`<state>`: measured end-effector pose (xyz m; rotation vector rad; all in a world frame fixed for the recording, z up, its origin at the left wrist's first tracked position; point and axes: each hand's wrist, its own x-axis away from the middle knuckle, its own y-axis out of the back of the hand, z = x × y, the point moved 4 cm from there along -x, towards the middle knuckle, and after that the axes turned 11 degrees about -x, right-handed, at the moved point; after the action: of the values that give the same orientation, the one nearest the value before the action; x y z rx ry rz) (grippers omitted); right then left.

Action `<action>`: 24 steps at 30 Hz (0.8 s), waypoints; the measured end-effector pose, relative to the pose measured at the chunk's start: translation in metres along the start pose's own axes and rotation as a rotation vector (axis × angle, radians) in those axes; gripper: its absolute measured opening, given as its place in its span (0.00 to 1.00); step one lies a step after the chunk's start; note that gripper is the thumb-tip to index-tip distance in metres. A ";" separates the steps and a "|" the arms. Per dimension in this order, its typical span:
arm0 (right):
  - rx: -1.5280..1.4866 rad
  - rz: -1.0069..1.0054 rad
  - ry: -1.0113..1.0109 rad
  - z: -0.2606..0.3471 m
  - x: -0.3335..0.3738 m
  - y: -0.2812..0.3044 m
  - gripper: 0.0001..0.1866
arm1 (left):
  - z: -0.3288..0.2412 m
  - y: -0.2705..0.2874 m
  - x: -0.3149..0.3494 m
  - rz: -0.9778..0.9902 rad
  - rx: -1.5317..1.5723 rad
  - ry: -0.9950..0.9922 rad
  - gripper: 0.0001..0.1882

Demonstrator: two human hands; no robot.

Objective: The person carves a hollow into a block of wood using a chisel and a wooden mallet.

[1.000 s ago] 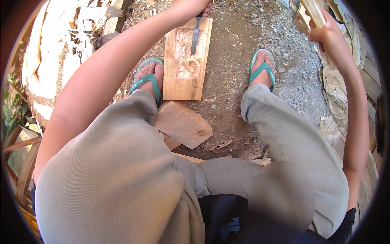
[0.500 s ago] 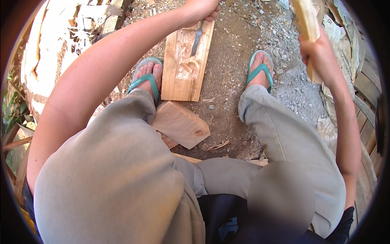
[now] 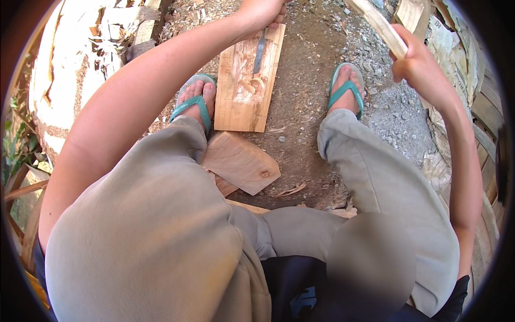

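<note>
- Far L: sunlit wood scraps, well left of the L grip, some splintered.
- L foot in a green thong sandal, lower-left of L grip, right beside the board's left edge.
- Wood block, pale w/ a dark knot nr one corner: closer to the body than L grip, just past the board's near end, lying at a slant.
- Board: on the ground under & body-side of L grip, long way pointing toward the body; shallow rough-cut recess in its middle, plain wood at near end.
- Curled shavings in the recess, body-side of L grip, nr the chisel tip.
- Chisel: dark flat blade comes out of L grip twd the body, tip down at the recess; handle hidden by the hand.
- L grip: fingers curled closed round the chisel, at top edge, partly cut off.
- R foot, same kind of sandal, btwn the two grips but nearer the body, well apart from board.
- Wooden stick: runs up-left from R grip, far end out of view.
- Grey gravel body-side of R grip.
- R grip: closed round the stick's near end.
- Crumpled paper, body-side & slightly right of R grip.
</note>
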<state>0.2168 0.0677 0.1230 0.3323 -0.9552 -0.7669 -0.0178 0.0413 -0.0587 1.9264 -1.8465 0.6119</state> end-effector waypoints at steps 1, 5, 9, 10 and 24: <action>-0.017 -0.072 -0.010 0.014 -0.001 0.014 0.25 | -0.003 0.001 0.004 -0.016 -0.017 -0.001 0.10; -0.222 -0.184 -0.054 -0.001 0.009 0.009 0.25 | -0.013 -0.004 0.016 0.010 -0.041 -0.032 0.11; -0.208 0.106 -0.183 -0.010 0.023 -0.028 0.30 | -0.009 -0.001 0.021 0.059 -0.007 0.011 0.12; -0.147 0.035 -0.158 -0.007 0.021 -0.014 0.30 | -0.009 -0.001 0.021 0.067 -0.002 0.011 0.12; -0.219 -0.238 0.001 0.007 0.026 0.021 0.32 | -0.006 -0.007 0.025 0.145 0.106 0.016 0.09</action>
<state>0.2295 0.0637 0.1548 0.2567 -0.8301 -1.0798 -0.0103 0.0245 -0.0398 1.8572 -1.9932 0.7839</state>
